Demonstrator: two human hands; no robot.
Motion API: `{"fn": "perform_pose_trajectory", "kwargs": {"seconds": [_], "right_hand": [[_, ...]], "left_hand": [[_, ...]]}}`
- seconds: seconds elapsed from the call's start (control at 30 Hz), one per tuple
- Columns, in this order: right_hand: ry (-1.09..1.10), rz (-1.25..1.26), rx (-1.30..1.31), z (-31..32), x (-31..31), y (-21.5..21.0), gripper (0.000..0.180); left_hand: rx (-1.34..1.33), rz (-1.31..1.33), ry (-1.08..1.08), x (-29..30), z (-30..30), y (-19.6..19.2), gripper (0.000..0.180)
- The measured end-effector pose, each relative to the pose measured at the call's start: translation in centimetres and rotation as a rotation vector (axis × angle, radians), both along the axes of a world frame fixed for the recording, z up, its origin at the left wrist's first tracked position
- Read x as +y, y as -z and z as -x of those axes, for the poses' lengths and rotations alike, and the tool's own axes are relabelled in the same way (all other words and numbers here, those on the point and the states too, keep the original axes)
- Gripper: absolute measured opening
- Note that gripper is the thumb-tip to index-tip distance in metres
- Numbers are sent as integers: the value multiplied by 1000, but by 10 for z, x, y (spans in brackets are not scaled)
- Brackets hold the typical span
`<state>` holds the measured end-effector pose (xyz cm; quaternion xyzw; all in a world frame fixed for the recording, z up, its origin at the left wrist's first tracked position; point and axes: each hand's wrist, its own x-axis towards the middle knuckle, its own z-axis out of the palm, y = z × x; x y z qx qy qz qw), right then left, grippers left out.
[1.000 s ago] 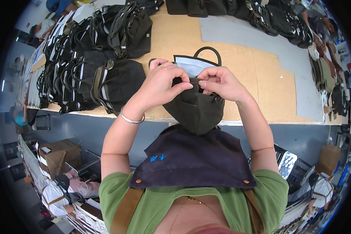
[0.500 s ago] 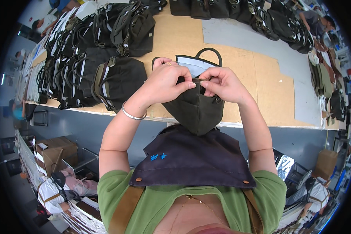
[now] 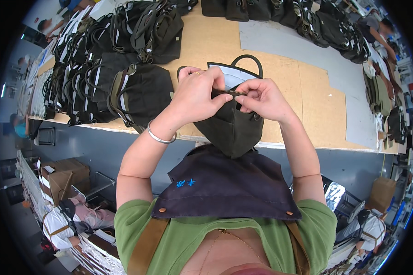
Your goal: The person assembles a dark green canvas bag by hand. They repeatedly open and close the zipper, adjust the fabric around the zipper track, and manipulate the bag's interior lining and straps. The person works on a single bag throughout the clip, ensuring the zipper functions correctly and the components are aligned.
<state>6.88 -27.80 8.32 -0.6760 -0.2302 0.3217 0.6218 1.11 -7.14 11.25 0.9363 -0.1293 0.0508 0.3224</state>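
Note:
A dark olive bag [image 3: 229, 130] hangs over the near edge of the table in front of me, its pale lining [image 3: 236, 79] and a dark looped handle [image 3: 247, 57] showing behind my hands. My left hand [image 3: 198, 94] pinches the bag's zipper [image 3: 230, 92] at its left part, thumb on the near side. At the zipper's right end, my right hand [image 3: 260, 98] grips it between thumb and bent fingers. The zipper's metal teeth show between the two hands. Whether the fingers also hold a slider is hidden.
Stacked dark bags [image 3: 142, 91] cover the table's left side, and more bags [image 3: 335, 34] line its far right. Brown board [image 3: 307, 91] and a grey sheet [image 3: 275, 39] lie on the tabletop. Cartons [image 3: 64, 178] stand behind me at left. Other people [image 3: 376, 30] sit around the room.
My left hand has shifted slightly to the left along the zipper, and a longer stretch of teeth shows between my hands. The right hand has stayed almost in place.

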Motion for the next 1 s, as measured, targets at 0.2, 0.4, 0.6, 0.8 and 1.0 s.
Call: {"fn": "perform_pose_trajectory", "kwargs": {"seconds": [0.2,0.4,0.6,0.8,1.0], "right_hand": [[186,-24,-252,14,1,-8,14],[139,163,-536,28,0,-8,17],[169,140,-556,31,4,-5,13],[35,107,-890,22,-2,-3,15],[-113,468,-856,2,-26,-26,27]], "left_hand": [[-51,-20,96,3,6,5,10],[-21,27,144,5,6,4,10],[17,22,163,5,6,1,11],[-31,-8,186,1,11,2,13],[-21,-68,245,-2,8,4,10]]}}
